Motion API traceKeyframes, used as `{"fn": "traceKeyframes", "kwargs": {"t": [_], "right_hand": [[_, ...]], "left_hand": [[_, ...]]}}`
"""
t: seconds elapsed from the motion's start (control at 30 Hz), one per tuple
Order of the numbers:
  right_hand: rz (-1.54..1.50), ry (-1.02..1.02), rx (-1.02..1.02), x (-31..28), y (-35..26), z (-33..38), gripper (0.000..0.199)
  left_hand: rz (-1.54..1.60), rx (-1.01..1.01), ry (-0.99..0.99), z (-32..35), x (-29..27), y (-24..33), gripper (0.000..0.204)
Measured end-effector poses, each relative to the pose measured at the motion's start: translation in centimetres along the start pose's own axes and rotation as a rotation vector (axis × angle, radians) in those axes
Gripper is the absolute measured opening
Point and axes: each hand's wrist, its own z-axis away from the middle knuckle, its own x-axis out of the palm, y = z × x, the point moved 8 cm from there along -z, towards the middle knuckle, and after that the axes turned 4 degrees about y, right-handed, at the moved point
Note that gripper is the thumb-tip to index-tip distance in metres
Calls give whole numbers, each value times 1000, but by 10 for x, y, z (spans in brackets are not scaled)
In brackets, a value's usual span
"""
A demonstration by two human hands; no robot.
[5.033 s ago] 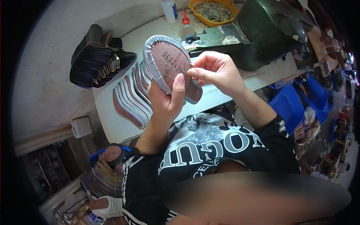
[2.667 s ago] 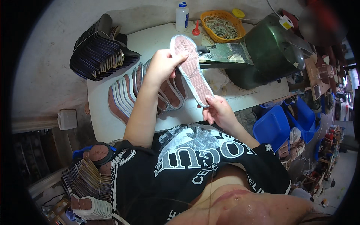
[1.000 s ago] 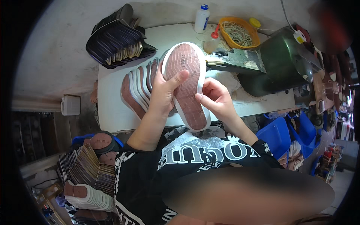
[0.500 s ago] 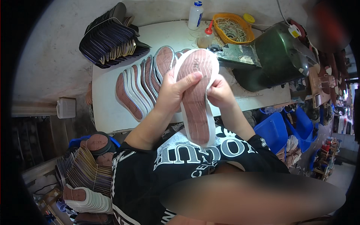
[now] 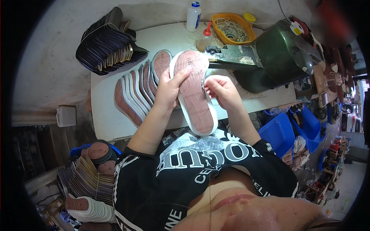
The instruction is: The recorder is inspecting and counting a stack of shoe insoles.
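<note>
A shoe sole [image 5: 196, 100] with a reddish-brown face and a white rim is held up in front of me, its wide end toward the table's far side. My left hand [image 5: 171, 86] grips its left edge, thumb lying across the brown face. At the sole's right edge, my right hand [image 5: 223, 90] has its fingers curled and pinched together. A small greyish bit shows between those fingertips and the rim, too small to name. Left of my left hand, a row of similar soles [image 5: 129, 104] leans on the white table [image 5: 104, 125].
The green machine [image 5: 283, 54] stands right, its arm reaching toward the sole. Behind are a red-tipped squeeze bottle [image 5: 204, 40], a white bottle [image 5: 193, 18] and an orange basket [image 5: 219, 19] of cord. Dark bundled soles [image 5: 106, 48] sit far left. Blue bins [image 5: 277, 133] stand right.
The sole has tilted, and its narrow end has risen away from my shirt. My right hand has turned, its fingers now curled beside the sole's edge. The whole view has shifted slightly.
</note>
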Motion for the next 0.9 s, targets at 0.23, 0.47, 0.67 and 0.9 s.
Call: {"fn": "traceKeyframes", "kwargs": {"t": [0.23, 0.47, 0.67, 0.9], "right_hand": [[-285, -276, 129, 21, 13, 28, 51], [-204, -90, 189, 9, 18, 31, 38], [-267, 1, 102, 9, 15, 30, 35], [-293, 85, 80, -1, 11, 30, 42]], "left_hand": [[101, 70, 143, -44, -14, 7, 31], [-595, 484, 278, -69, -14, 27, 32], [-366, 349, 97, -84, 1, 13, 28], [-231, 258, 44, -92, 15, -1, 19]]}}
